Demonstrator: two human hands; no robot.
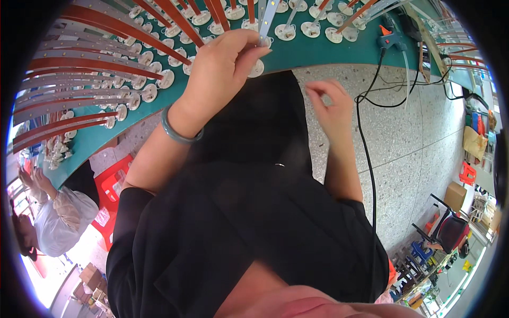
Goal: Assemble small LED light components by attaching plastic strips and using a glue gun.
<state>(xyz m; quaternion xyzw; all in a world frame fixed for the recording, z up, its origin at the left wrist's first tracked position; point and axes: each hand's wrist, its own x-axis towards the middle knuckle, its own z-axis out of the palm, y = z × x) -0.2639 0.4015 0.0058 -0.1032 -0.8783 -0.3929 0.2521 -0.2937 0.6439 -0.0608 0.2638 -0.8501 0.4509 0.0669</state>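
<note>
My left hand (220,66), with a bangle (177,130) on its wrist, is at the near edge of the green table (294,55). Its thumb and fingers close on the lower end of a pale LED strip (269,16), which stands upright by a round white base (256,69). Over the floor, to the right of my lap, my right hand (333,106) has thumb and fingertips brought together in a pinch. Whatever may be between them is too small to make out.
Many white bases bearing tall brown and grey strips (111,32) crowd the table's left and far side. A blue-and-orange glue gun (391,40) lies at the right, its black cable (366,138) hanging down. A person (58,217) sits at far left near a red stool (112,185).
</note>
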